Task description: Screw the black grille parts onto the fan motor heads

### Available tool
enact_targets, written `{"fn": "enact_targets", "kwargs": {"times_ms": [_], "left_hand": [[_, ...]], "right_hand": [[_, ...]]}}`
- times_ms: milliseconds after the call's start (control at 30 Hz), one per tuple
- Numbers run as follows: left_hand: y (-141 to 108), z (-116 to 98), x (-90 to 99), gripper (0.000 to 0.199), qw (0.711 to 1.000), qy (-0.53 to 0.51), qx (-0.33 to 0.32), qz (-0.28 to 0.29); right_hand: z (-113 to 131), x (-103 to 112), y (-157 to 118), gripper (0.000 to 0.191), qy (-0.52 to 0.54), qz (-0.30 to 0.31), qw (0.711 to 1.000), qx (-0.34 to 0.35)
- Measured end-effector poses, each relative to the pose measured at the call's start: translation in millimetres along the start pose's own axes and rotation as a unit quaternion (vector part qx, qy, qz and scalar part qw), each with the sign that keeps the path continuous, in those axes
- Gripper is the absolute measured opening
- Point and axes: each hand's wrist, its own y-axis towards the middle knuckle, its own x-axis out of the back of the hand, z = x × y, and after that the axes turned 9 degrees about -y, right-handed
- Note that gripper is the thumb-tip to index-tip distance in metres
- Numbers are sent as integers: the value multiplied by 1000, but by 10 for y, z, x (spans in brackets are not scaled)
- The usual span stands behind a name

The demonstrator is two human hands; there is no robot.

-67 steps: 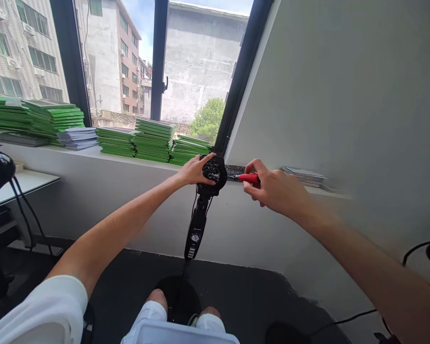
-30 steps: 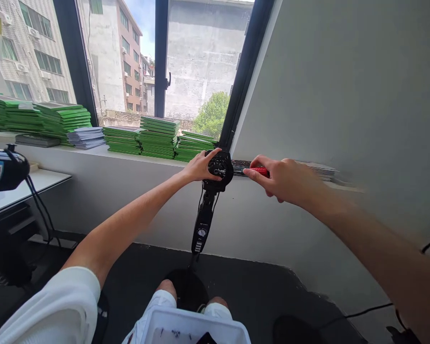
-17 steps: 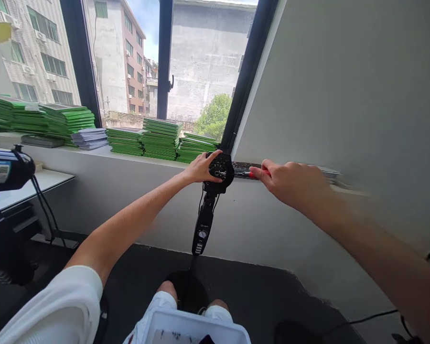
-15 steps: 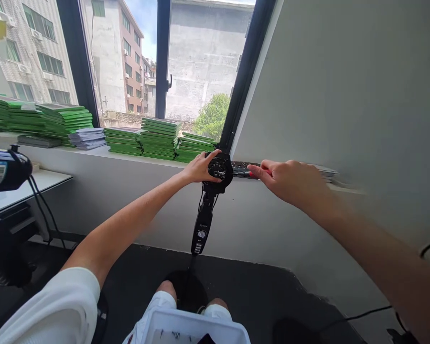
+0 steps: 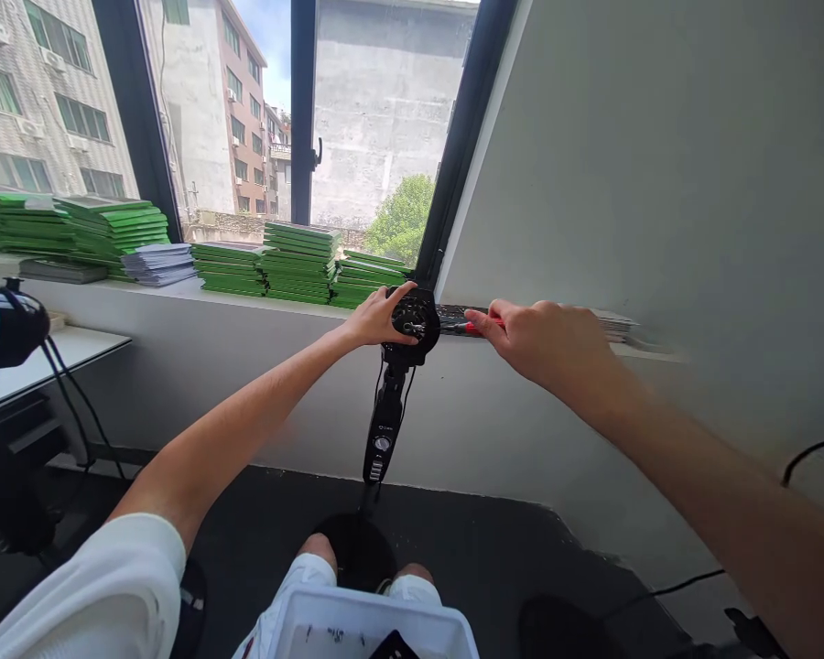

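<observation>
My left hand [image 5: 374, 318] holds the rim of a round black motor head [image 5: 427, 346], thumb and index finger spread around it. The head sits at the top of a black stand, probably a pedestal fan without its cage, with a control panel [image 5: 383, 445] on its neck. My right hand [image 5: 546, 340] is closed on a screwdriver [image 5: 477, 327] with a red and black handle. Its shaft points left into the head, near some small metal parts in the middle. Whether the tip touches a screw is too small to tell.
A white plastic bin [image 5: 288, 615] with small dark bits and a black piece [image 5: 394, 646] rests by my knees. Stacks of green books [image 5: 298, 265] line the windowsill. Left stands a desk [image 5: 96, 352] and a black device [image 5: 10, 325]; a cable [image 5: 679, 586] runs at right.
The whole view has shifted slightly, so everything sits a little further left. Both hands keep their grips, and the screwdriver stays at the motor head.
</observation>
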Motion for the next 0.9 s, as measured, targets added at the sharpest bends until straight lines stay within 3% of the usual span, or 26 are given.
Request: {"fn": "enact_targets", "kwargs": {"times_ms": [133,267,400,567,667,833,900], "left_hand": [[3,10,-4,112,1000,6,-1,-3],[7,21,-15,112,1000,4,-5,-4],[6,26,-12,111,1000,5,-2,-1],[-8,9,-2,111,1000,-2,1,0],[-22,-8,-4,111,1000,3,-2,2],[-27,-16,-15,112,1000,1,-1,-1],[-27,-17,-16,111,1000,1,0,-1]], "right_hand": [[-1,2,9,40,76,41,996,26],[11,-9,16,52,-5,2,1000,-7],[6,-20,12,40,86,40,995,32],[-18,-31,3,56,-24,-15,1000,-10],[-32,-30,11,43,59,16,998,15],[-6,-11,7,53,-11,-26,1000,-7],[7,3,2,42,42,3,999,21]]}}
